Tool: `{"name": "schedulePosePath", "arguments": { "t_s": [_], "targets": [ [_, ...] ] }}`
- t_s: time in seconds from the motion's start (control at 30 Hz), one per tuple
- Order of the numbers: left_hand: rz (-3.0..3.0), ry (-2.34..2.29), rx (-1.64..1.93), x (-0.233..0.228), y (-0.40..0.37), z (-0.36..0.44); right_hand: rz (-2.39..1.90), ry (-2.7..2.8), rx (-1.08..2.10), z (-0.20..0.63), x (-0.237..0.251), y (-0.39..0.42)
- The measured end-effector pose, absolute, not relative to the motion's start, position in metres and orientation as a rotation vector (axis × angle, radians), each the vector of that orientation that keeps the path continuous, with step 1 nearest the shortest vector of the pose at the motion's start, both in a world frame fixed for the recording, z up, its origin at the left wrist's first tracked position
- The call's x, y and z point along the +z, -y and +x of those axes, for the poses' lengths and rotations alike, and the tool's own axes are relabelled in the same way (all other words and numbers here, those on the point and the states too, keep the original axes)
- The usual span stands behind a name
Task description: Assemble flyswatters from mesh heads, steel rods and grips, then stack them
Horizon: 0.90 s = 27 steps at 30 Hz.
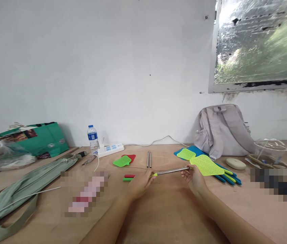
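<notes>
Between my two hands lies a thin metal rod (pixel 172 171), almost level. My left hand (pixel 140 184) is closed around its left end, where a yellow-green tip shows. The fingers of my right hand (pixel 194 178) pinch its right end, right beside a yellow-green mesh fly swatter head (pixel 207 165). That head appears joined to the rod, though my fingers hide the joint. Two more metal rods (pixel 149 159) lie side by side beyond my hands. Left of them are a green mesh swatter head (pixel 122 161) and a red one (pixel 132 158) partly under it.
A red handle (pixel 129 176) and a green handle (pixel 127 179) lie by my left hand. Blue and yellow-green handles (pixel 231 178) lie at right, before a backpack (pixel 219 132). A power strip (pixel 111 149), water bottle (pixel 92 137) and grey-green bag (pixel 34 184) are left.
</notes>
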<state>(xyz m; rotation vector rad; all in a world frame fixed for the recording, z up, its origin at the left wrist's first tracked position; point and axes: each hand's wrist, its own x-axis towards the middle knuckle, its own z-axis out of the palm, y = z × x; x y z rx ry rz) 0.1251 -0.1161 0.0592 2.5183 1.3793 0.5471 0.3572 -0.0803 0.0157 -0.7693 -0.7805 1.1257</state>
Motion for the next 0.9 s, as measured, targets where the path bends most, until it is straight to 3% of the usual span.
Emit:
{"name": "schedulePosePath", "arguments": {
  "t_s": [0.27, 0.53, 0.9],
  "targets": [
    [2.584, -1.32, 0.678, 0.057, 0.118, 0.131, -0.684, 0.536, 1.281, 0.354, 0.03, 0.087],
    [2.385, -1.194, 1.007, 0.045, 0.131, 0.167, -0.25, 0.271, 1.464, 0.344, 0.032, 0.097],
    [2.579, -1.15, 1.003, 0.042, 0.148, 0.18, -0.348, 0.311, 1.275, 0.33, 0.026, 0.102]
  ]
}}
